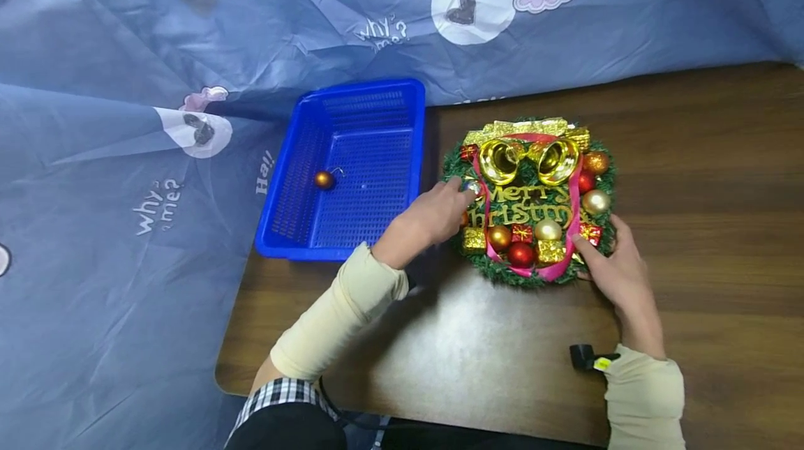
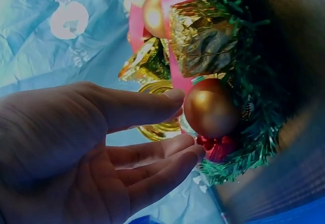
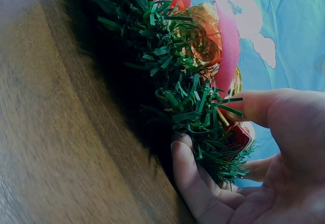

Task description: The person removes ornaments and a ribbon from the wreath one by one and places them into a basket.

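A green Christmas wreath lies on the table, trimmed with gold bells, colored balls, small wrapped boxes, a pink ribbon and gold "Merry Christmas" lettering. On its left side, my left hand pinches a small silvery ball between thumb and fingertips. That ball is mostly hidden in the left wrist view, where an orange-gold ball shows just beyond the fingertips. My right hand grips the lower right rim, thumb on top and fingers underneath, beside a red gift box.
Left of the wreath stands a blue plastic basket with one orange-gold ball inside. A patterned blue cloth hangs behind the wooden table. A small black device sits by the right sleeve.
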A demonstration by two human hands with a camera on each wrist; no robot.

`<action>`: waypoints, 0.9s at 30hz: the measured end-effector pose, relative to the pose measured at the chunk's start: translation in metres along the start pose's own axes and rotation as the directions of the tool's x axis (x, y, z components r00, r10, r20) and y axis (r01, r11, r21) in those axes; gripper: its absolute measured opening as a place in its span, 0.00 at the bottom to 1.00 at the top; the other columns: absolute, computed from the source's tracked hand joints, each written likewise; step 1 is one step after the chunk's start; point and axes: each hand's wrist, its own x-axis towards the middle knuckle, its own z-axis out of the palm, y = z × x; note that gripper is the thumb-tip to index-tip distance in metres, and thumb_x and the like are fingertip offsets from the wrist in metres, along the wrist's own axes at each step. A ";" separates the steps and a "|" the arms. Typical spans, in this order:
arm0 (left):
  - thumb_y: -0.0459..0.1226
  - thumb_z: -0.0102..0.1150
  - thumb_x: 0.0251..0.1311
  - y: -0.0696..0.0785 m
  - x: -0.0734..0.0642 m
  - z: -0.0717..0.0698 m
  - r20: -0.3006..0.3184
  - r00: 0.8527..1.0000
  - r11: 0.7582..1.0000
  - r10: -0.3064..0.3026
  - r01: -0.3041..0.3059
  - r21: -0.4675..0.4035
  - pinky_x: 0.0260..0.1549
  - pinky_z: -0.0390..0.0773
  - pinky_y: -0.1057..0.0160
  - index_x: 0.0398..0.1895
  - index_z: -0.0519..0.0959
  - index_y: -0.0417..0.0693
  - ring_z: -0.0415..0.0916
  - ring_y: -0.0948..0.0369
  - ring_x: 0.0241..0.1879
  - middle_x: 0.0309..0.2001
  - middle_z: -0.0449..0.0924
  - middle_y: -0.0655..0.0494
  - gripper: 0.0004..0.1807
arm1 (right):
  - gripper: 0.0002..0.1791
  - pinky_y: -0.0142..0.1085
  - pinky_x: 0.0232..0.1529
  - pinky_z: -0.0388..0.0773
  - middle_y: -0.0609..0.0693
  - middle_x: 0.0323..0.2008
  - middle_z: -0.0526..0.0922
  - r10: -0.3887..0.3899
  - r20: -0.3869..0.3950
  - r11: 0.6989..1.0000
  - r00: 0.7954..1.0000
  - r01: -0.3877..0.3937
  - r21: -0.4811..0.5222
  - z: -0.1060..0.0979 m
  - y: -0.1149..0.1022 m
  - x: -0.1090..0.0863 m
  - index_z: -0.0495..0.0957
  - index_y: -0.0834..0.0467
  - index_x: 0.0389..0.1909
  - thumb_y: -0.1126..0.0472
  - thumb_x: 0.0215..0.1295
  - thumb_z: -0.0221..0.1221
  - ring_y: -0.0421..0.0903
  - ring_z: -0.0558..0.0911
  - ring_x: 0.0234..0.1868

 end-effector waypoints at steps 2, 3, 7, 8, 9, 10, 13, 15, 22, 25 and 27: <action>0.32 0.50 0.61 0.001 0.001 0.003 -0.016 1.000 1.000 0.001 -0.001 -0.003 0.34 0.77 0.60 0.50 0.74 0.48 0.71 0.55 0.40 0.47 0.67 0.47 0.14 | 0.47 0.32 0.26 0.79 0.70 0.58 0.65 0.001 -0.005 1.000 1.000 -0.001 -0.005 0.000 0.001 0.000 0.37 0.55 0.72 0.40 0.62 0.51 0.39 0.80 0.23; 0.31 0.50 0.61 0.001 0.000 0.004 -0.021 1.000 1.000 0.005 -0.006 -0.004 0.33 0.77 0.60 0.49 0.74 0.47 0.71 0.54 0.40 0.47 0.67 0.47 0.13 | 0.47 0.33 0.26 0.79 0.69 0.58 0.65 0.003 -0.006 1.000 1.000 -0.003 -0.004 0.001 0.001 0.000 0.37 0.54 0.72 0.40 0.62 0.51 0.39 0.81 0.24; 0.30 0.50 0.59 0.002 0.001 0.008 -0.024 1.000 1.000 0.019 -0.018 0.008 0.33 0.77 0.59 0.46 0.74 0.48 0.71 0.54 0.40 0.47 0.67 0.47 0.13 | 0.48 0.33 0.29 0.79 0.68 0.59 0.65 0.015 -0.014 1.000 1.000 -0.015 -0.026 0.001 0.001 0.000 0.37 0.53 0.72 0.39 0.61 0.52 0.41 0.81 0.27; 0.29 0.51 0.58 0.002 0.001 0.008 -0.021 1.000 1.000 0.022 -0.022 0.017 0.34 0.78 0.59 0.47 0.74 0.48 0.71 0.53 0.40 0.47 0.67 0.46 0.14 | 0.48 0.33 0.29 0.79 0.69 0.59 0.64 0.017 -0.016 0.999 1.000 -0.018 -0.034 0.001 0.001 0.000 0.37 0.53 0.72 0.39 0.61 0.51 0.42 0.81 0.27; 0.29 0.51 0.57 0.003 0.002 0.009 -0.018 1.000 1.000 0.022 -0.021 0.023 0.34 0.78 0.59 0.47 0.74 0.48 0.71 0.53 0.41 0.48 0.67 0.46 0.15 | 0.48 0.33 0.29 0.79 0.69 0.60 0.63 0.020 -0.016 0.999 1.000 -0.020 -0.040 0.000 0.001 0.000 0.36 0.53 0.72 0.38 0.61 0.51 0.42 0.81 0.27; 0.29 0.52 0.57 0.004 0.002 0.009 -0.017 1.000 0.999 0.021 -0.021 0.029 0.35 0.78 0.59 0.48 0.74 0.48 0.71 0.53 0.42 0.49 0.67 0.46 0.15 | 0.49 0.31 0.29 0.78 0.70 0.60 0.63 0.021 -0.020 0.998 1.000 -0.022 -0.052 0.000 0.001 0.000 0.36 0.53 0.72 0.38 0.61 0.51 0.42 0.81 0.26; 0.29 0.52 0.56 0.005 0.003 0.009 -0.008 1.000 0.999 0.012 -0.012 0.038 0.35 0.78 0.58 0.49 0.74 0.49 0.71 0.53 0.45 0.50 0.67 0.47 0.17 | 0.49 0.32 0.28 0.79 0.70 0.61 0.62 0.024 -0.028 0.998 0.999 -0.025 -0.054 -0.001 0.001 0.000 0.36 0.53 0.72 0.38 0.61 0.51 0.43 0.81 0.24; 0.29 0.52 0.57 0.005 0.002 0.009 -0.002 1.000 0.999 0.005 -0.005 0.039 0.35 0.78 0.57 0.49 0.74 0.49 0.70 0.53 0.46 0.49 0.67 0.47 0.16 | 0.48 0.32 0.27 0.79 0.70 0.60 0.62 0.024 -0.031 0.998 0.999 -0.025 -0.055 0.000 0.001 0.000 0.36 0.54 0.72 0.39 0.61 0.51 0.42 0.81 0.24; 0.29 0.54 0.56 0.005 0.003 0.013 0.010 1.000 0.999 0.008 -0.009 0.039 0.37 0.78 0.58 0.52 0.73 0.48 0.68 0.52 0.49 0.52 0.65 0.45 0.19 | 0.48 0.32 0.28 0.78 0.69 0.59 0.64 0.031 -0.041 0.997 0.999 -0.034 -0.072 0.000 0.000 -0.001 0.37 0.53 0.72 0.39 0.61 0.51 0.43 0.81 0.24; 0.29 0.52 0.57 0.006 0.004 0.014 0.008 1.000 0.999 0.008 -0.008 0.040 0.38 0.78 0.57 0.51 0.73 0.47 0.67 0.52 0.50 0.52 0.65 0.45 0.17 | 0.48 0.32 0.28 0.77 0.68 0.58 0.65 0.037 -0.045 0.996 0.998 -0.041 -0.082 0.000 0.000 -0.001 0.37 0.53 0.72 0.38 0.61 0.51 0.44 0.81 0.24; 0.29 0.51 0.58 0.006 0.004 0.015 0.009 1.000 0.999 0.008 -0.009 0.043 0.39 0.78 0.57 0.51 0.73 0.46 0.67 0.52 0.51 0.53 0.64 0.45 0.17 | 0.48 0.31 0.30 0.76 0.67 0.58 0.65 0.041 -0.053 0.994 0.998 -0.046 -0.096 0.000 0.000 -0.001 0.38 0.53 0.72 0.38 0.61 0.51 0.44 0.81 0.25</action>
